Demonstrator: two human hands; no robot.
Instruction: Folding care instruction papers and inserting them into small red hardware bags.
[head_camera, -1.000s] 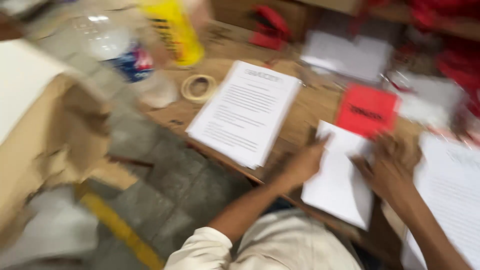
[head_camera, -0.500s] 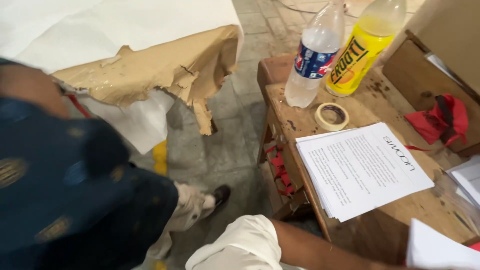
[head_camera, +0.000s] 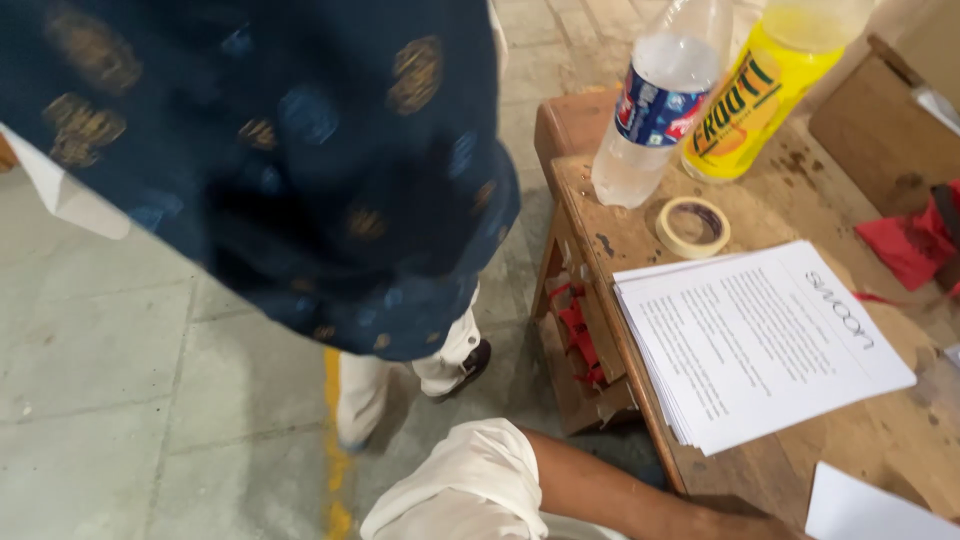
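Standing at the ten o'clock side of the view, another person (head_camera: 290, 170) in a dark blue garment with gold motifs fills the largest share of the picture; pale trousers and a dark shoe show below, toward six o'clock of that figure.

Floor (head_camera: 130, 400): grey slabs, with a yellow painted line running down toward six o'clock.

Wooden table (head_camera: 790, 200): worn and stained top, occupying the three o'clock side.

Stack of printed sheets (head_camera: 760, 340): white, squared up, lying flat on the table near its front edge, at four o'clock of the view.

The person's own left forearm (head_camera: 620, 495): bare, with a white rolled sleeve (head_camera: 460, 490), reaching from six o'clock toward the table's edge just below the stack. The left hand passes out of the bottom edge, so whether its fingers are spread or closed cannot be told. The right hand is out of view.

Clear water bottle (head_camera: 655, 110): upright, at one o'clock, touching the yellow juice bottle (head_camera: 755, 100) beside it.

Red cloth (head_camera: 915, 240): at three o'clock.

Loose white sheet (head_camera: 870, 515): at five o'clock.

Tape roll (head_camera: 692, 226): pale, flat on the table, between the bottles and the stack.
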